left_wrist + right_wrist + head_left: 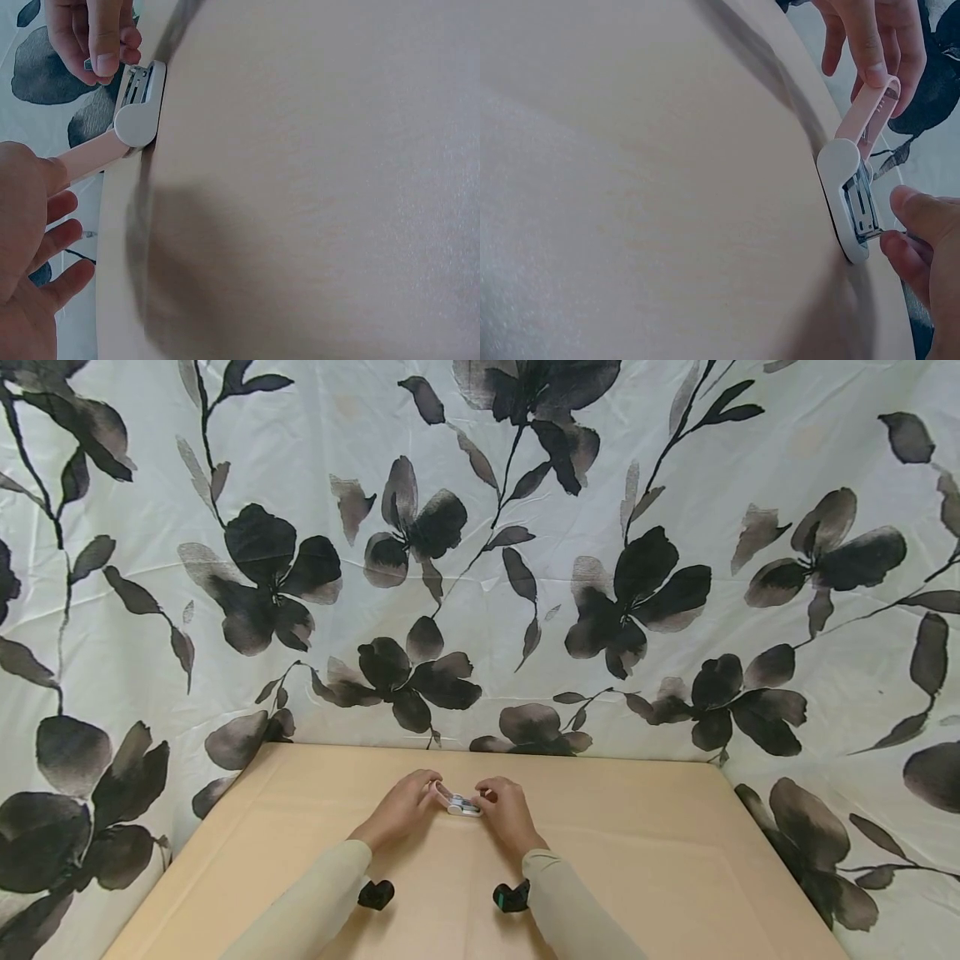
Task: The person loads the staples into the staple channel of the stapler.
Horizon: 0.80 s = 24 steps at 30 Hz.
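A small stapler (462, 807) with a pink top arm and a white base rests on the table, folded wide open. My left hand (405, 808) pinches the end of the pink arm (862, 116), tilted up from the base, between thumb and fingers. At the other end, my right hand (508, 812) pinches a small metal piece (88, 65) beside the metal staple channel (864, 206). Whether that piece is loose staples or part of the stapler, I cannot tell. In the right wrist view, a thin metal bit sticks out from the channel's end towards the right fingertips (907, 201).
Pale wood-coloured covering lies over the table (637, 860). Behind and beside it hangs a white cloth (510, 635) with dark flower prints. A black device (377, 894) sits at the left wrist and another black device (512, 897) at the right.
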Available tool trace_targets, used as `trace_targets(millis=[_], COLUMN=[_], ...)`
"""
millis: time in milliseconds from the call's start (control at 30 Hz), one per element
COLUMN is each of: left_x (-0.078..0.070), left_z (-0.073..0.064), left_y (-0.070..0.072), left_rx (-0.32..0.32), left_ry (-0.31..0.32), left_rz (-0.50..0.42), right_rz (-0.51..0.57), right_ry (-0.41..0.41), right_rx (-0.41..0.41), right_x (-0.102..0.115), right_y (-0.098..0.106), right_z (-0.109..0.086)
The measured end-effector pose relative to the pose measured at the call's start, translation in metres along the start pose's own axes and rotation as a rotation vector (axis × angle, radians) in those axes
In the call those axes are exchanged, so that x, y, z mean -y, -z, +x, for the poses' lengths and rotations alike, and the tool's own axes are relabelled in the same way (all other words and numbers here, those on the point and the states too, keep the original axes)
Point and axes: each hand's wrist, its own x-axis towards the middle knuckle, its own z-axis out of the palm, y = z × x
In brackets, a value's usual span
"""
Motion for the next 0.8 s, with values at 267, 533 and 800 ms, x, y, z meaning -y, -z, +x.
trace_targets(millis=[267, 533, 800], left_x=[-0.0002, 0.0005, 0.0005], left_z=[0.0015, 0.0021, 0.0021], left_y=[-0.0007, -0.0005, -0.0006], left_rx=[0.0, -0.007, -0.003], left_ry=[-0.005, -0.02, -0.021], left_rz=[-0.008, -0.018, -0.013], right_rz=[0.026, -0.022, -0.011], right_ry=[0.03, 0.03, 0.026], right_rx=[0.007, 0.003, -0.003], right_x=[-0.003, -0.001, -0.0014], right_y=[0.0018, 0.0024, 0.0023], right_z=[-0.0016, -0.0019, -0.002])
